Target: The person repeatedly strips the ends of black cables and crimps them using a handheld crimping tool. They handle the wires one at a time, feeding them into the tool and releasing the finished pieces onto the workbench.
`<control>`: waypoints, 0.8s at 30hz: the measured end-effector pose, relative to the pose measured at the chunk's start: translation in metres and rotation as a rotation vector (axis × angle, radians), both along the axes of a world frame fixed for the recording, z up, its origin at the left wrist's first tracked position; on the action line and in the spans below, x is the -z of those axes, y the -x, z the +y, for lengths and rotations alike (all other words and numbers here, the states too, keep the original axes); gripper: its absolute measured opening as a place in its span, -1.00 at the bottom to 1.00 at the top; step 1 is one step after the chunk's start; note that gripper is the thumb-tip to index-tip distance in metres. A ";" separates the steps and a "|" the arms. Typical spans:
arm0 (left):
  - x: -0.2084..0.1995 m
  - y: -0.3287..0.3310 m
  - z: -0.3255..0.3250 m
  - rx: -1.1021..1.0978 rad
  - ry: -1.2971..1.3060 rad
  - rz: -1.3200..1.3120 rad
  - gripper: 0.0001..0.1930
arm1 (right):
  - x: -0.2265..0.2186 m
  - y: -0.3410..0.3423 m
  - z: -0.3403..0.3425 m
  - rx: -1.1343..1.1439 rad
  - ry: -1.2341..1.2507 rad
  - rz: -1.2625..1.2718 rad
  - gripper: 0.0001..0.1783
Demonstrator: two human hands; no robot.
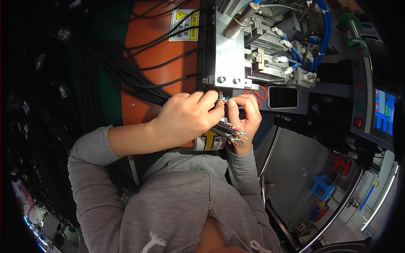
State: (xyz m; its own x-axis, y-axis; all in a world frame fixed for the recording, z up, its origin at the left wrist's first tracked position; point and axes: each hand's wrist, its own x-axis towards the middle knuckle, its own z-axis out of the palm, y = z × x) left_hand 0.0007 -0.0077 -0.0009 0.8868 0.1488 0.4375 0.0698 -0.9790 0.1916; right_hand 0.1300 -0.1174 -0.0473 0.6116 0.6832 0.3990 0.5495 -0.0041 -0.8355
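My left hand point(187, 111) is closed, thumb and forefinger pinching the end of a black multi-core cable just below the machine's front edge. Facing it, my right hand point(245, 116) pinches the thin coloured wires point(226, 100) that come out of that cable end. The fingertips of both hands almost meet and partly hide the wires. A thick bundle of black cables point(145, 87) runs in from the left beneath my left hand. Its fanned-out ends of red, yellow, green and white wires point(238, 135) lie below my fingers, against my right palm and wrist.
A machine with a bright metal plate point(230, 59), pneumatic blocks and blue hoses point(325, 29) stands just beyond my hands. A phone point(282, 98) lies to the right, beside a red cord point(262, 93). The orange worktop point(164, 52) carries more cables. A control screen point(383, 114) is far right.
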 end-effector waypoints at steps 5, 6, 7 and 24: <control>-0.002 0.001 -0.004 -0.030 -0.030 0.042 -0.74 | -0.005 -0.002 0.003 -0.029 -0.010 -0.109 -0.93; -0.001 0.000 -0.004 -0.032 -0.034 0.031 -0.75 | -0.003 -0.001 0.003 -0.010 -0.003 -0.021 -0.92; 0.000 0.000 -0.003 -0.024 -0.034 0.023 -0.75 | -0.002 0.002 0.003 0.007 0.003 0.069 -0.92; -0.001 0.004 0.002 -0.048 -0.038 0.031 -0.87 | -0.003 0.001 0.003 0.035 0.025 0.029 -0.90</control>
State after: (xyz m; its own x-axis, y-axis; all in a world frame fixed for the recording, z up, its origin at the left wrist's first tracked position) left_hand -0.0031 -0.0054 -0.0004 0.8921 0.1755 0.4165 0.1223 -0.9809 0.1515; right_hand 0.1289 -0.1148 -0.0445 0.6466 0.6705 0.3637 0.5240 -0.0440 -0.8506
